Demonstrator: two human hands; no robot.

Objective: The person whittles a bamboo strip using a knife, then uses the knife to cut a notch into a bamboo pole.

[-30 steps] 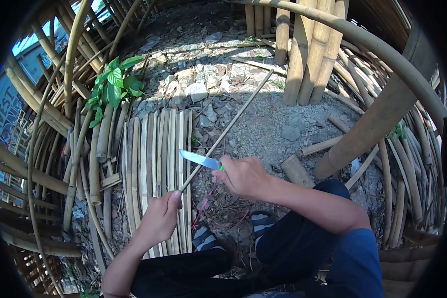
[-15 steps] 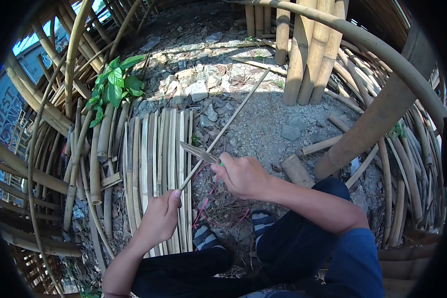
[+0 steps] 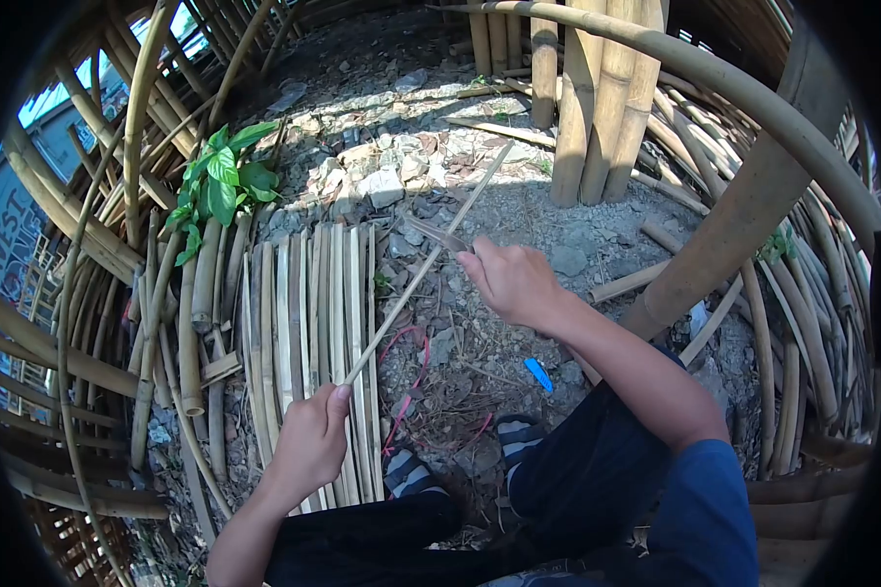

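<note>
My left hand is closed round the lower end of a long thin bamboo strip, which slants up and to the right over the ground. In my right hand is a knife, its blade lying across the strip at about mid-length and pointing up-left. Beneath my left hand, a row of split bamboo strips lies side by side on the ground. Pink string curls on the soil between my hands and my feet.
Thick upright bamboo poles stand at the upper right, and a slanted pole is near my right arm. A blue object shows by my right knee. A leafy plant and more bamboo are at the left.
My right hand and the knife have moved up and to the right along the strip. The blue object now shows near my knee.
</note>
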